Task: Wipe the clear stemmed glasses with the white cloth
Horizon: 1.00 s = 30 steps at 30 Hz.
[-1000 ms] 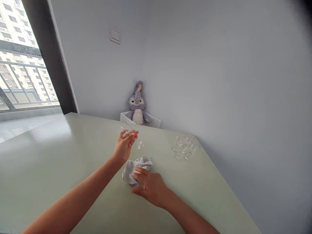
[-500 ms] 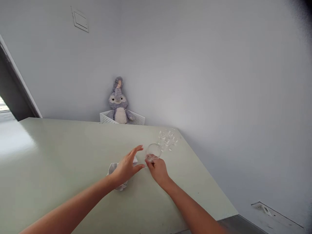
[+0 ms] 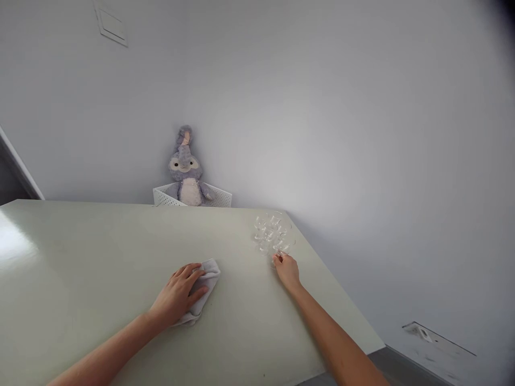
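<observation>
Hands now well apart; a moment ago they were close together at mid-frame, the right one carrying a clear glass. The right hand is now out right of centre, at the near edge of the cluster of glasses. Its fingertips are drawn together; a faint curved rim shows just under them, but clear on pale, cannot tell whether they grip a glass or have let go. The left hand, open beside that glass a moment ago, now lies over the grey cloth at lower centre-left, fingers and thumb spread, palm down, not visibly pinching. Cloth crumpled, flat to the table, partly hidden by the hand. Judgement: the carried glass has likely reached the group, leaving the left hand free for the cloth. Count of glasses uncertain, outlines overlap. Bystanders unchanged: plush toy upright in its white basket beyond the far table edge, left of centre; wall switch at upper left.
</observation>
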Each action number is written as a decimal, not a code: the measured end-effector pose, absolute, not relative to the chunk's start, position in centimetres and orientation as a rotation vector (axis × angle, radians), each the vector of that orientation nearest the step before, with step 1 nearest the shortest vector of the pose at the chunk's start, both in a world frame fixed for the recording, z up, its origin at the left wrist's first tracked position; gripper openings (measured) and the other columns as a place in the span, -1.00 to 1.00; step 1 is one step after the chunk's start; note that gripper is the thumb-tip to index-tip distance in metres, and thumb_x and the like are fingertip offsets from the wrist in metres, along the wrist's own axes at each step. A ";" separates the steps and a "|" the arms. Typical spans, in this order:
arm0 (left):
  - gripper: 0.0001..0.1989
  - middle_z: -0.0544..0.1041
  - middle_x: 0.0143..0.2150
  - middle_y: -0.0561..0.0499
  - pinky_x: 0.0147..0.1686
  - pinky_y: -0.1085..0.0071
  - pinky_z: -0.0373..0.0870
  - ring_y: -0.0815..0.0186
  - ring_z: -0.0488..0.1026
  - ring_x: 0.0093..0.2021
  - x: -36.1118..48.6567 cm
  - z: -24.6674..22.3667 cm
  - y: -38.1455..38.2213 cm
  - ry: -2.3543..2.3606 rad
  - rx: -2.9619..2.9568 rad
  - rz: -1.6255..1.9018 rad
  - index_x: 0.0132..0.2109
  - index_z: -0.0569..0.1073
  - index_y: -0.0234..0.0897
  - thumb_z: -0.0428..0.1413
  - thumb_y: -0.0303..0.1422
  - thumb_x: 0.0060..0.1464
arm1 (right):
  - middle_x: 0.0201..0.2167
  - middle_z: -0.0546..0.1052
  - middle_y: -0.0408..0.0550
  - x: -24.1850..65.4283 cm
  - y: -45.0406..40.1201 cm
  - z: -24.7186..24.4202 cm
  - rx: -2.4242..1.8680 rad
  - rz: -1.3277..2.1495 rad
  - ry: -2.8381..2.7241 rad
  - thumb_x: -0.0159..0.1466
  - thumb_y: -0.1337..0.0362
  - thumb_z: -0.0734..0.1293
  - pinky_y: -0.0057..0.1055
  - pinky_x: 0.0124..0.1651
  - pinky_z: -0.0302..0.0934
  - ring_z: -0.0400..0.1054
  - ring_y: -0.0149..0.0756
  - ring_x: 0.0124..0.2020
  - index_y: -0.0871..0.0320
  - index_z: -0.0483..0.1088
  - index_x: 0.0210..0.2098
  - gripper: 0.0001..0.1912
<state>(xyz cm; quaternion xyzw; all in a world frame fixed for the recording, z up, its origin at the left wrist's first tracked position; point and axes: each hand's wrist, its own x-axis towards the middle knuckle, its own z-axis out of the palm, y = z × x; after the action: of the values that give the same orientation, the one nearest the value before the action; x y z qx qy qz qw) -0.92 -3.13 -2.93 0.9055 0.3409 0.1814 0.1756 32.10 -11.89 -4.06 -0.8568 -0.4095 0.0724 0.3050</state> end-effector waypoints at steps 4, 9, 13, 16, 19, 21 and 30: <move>-0.62 0.27 0.11 -0.05 -0.01 0.15 0.19 0.12 0.21 0.07 -1.3 -3.3 -3.0 0.962 2.539 0.547 -0.02 0.36 -0.12 -0.10 -0.10 0.08 | -0.45 0.49 -0.04 32.4 -11.3 -4.2 -2.287 0.194 -1.080 0.17 0.14 0.12 -0.47 -0.40 0.10 0.35 -0.28 -0.39 0.17 0.41 -0.36 -0.69; -0.66 0.29 0.09 -0.04 -0.02 0.18 0.21 0.13 0.20 0.08 -1.3 -3.1 -3.3 0.951 2.498 0.562 -0.05 0.37 -0.13 -0.09 -0.14 0.09 | -0.46 0.47 -0.03 32.3 -11.2 -3.8 -2.300 0.218 -1.097 0.17 0.14 0.12 -0.45 -0.37 0.09 0.34 -0.28 -0.40 0.18 0.39 -0.42 -0.70; -0.77 0.30 0.07 -0.01 -0.06 0.21 0.24 0.15 0.21 0.06 -1.3 -2.5 -3.5 0.951 2.473 0.584 -0.15 0.39 -0.13 -0.08 -0.23 0.09 | -0.44 0.46 -0.08 32.3 -12.6 -3.7 -2.306 0.258 -1.101 0.13 0.13 0.18 -0.45 -0.39 0.09 0.33 -0.28 -0.39 0.14 0.34 -0.29 -0.74; -0.81 0.31 0.04 0.00 -0.10 0.21 0.25 0.15 0.23 0.03 -1.3 -1.8 -3.7 0.917 2.485 0.621 -0.27 0.40 -0.15 -0.09 -0.29 0.10 | -0.48 0.44 -0.14 31.9 -14.6 -3.6 -2.326 0.292 -1.086 0.13 0.12 0.17 -0.43 -0.41 0.09 0.32 -0.29 -0.44 0.11 0.28 -0.23 -0.73; -0.83 0.37 -0.03 -0.02 -0.11 0.21 0.24 0.16 0.26 -0.03 -1.4 -0.8 -4.0 0.809 2.495 0.682 -0.32 0.41 -0.16 -0.08 -0.34 0.08 | -0.53 0.41 -0.16 30.3 -16.4 -2.7 -2.276 0.334 -1.168 0.13 0.18 0.16 -0.41 -0.41 0.11 0.29 -0.31 -0.49 0.09 0.29 -0.33 -0.83; -0.83 0.42 -0.09 -0.03 -0.11 0.22 0.22 0.17 0.29 -0.07 -1.3 0.1 -4.3 0.703 2.506 0.684 -0.29 0.41 -0.16 -0.08 -0.37 0.07 | -0.50 0.41 -0.16 28.1 -17.0 -1.4 -2.138 0.369 -1.316 0.13 0.21 0.17 -0.40 -0.38 0.15 0.29 -0.33 -0.49 0.08 0.31 -0.33 -0.84; -0.79 0.38 -0.48 0.00 -0.28 0.36 0.20 0.30 0.28 -0.41 -1.5 6.7 -5.8 0.449 2.583 0.550 -0.33 0.39 -0.21 -0.11 -0.30 0.11 | 0.10 0.24 -0.05 19.5 -13.9 5.3 -1.531 0.201 -2.175 0.07 0.42 0.26 -0.13 0.11 -0.05 -0.03 -0.17 0.17 0.08 0.37 -0.26 -0.76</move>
<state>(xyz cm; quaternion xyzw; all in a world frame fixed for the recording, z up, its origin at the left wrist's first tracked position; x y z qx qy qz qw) -1.49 -5.79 6.67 0.9385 0.1632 0.2000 0.2291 19.52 -13.92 5.32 -0.5579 -0.7927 0.0731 0.2348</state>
